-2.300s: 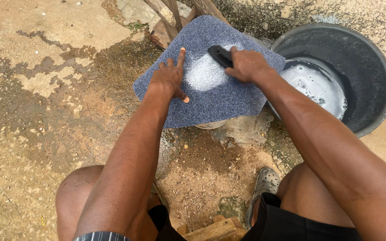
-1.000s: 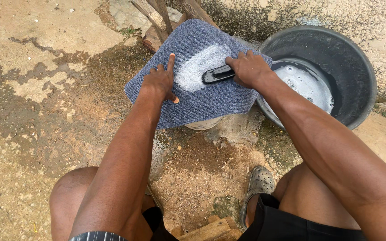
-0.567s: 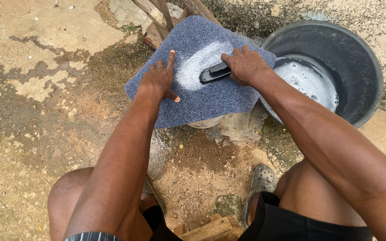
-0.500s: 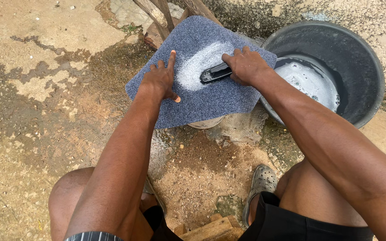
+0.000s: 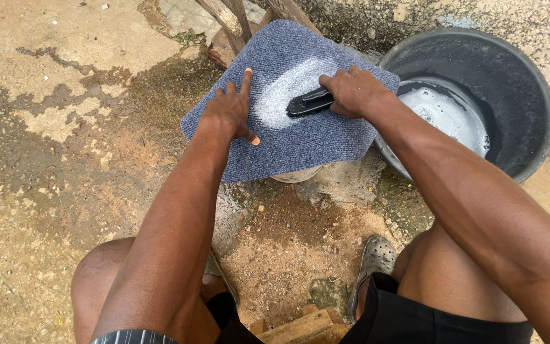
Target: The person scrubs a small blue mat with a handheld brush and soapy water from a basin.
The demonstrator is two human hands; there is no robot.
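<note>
- Rough, sandy ground (image 5: 65,159) is seen all around, pale and gritty where dry, dark and blotchy where water has soaked in.
- Weathered wooden slats (image 5: 237,19) are seen at the top, just behind the mat.
- A blue-grey ribbed mat (image 5: 300,137) of coarse, carpet-like weave is laid over a pale round support (image 5: 297,176), of which only a curved edge shows below the mat's near side.
- A white, foamy patch of lather (image 5: 281,95) is spread across the middle of the mat.
- The left hand (image 5: 230,111) is pressed flat on the mat's left part, fingers spread apart, the forefinger stretched towards the far edge; nothing is held in it.
- A black scrubbing brush (image 5: 307,102), long and smooth-backed, is laid on the lather, and the grip of the right hand (image 5: 354,92) is closed around its right end.
- A wide, round, dark grey basin (image 5: 529,83) of dull plastic is set just right of the mat, touching or nearly touching its corner; soapy, cloudy water (image 5: 444,118) is held in its bottom.
- A grey perforated clog (image 5: 377,258) is worn on a foot on the ground below, between the bare knees.
</note>
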